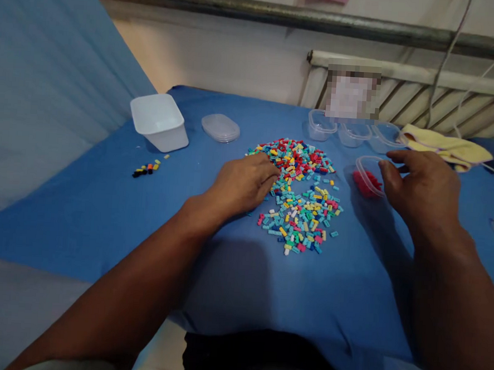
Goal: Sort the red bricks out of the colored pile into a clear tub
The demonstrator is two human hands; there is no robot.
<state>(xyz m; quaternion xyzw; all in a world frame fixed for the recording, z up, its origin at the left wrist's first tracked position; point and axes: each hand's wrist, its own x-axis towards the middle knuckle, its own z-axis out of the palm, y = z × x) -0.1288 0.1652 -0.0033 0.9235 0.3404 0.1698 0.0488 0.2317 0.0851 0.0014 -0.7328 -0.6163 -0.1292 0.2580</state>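
Observation:
A pile of small coloured bricks (300,194) in teal, red, yellow, pink and white lies spread on the blue cloth (144,223). My left hand (242,182) rests knuckles up at the pile's left edge, fingers curled down into the bricks. Whether they pinch one is hidden. My right hand (423,182) hovers at the right beside a small clear cup (367,178) that holds red bricks. Its fingers are bent and close together near the cup's rim.
A white tub (159,121) and a clear lid (220,127) stand at the back left. A short row of black, red and yellow bricks (146,169) lies left. Three clear cups (353,133) and a yellow cloth (446,146) sit at the back right, before a radiator.

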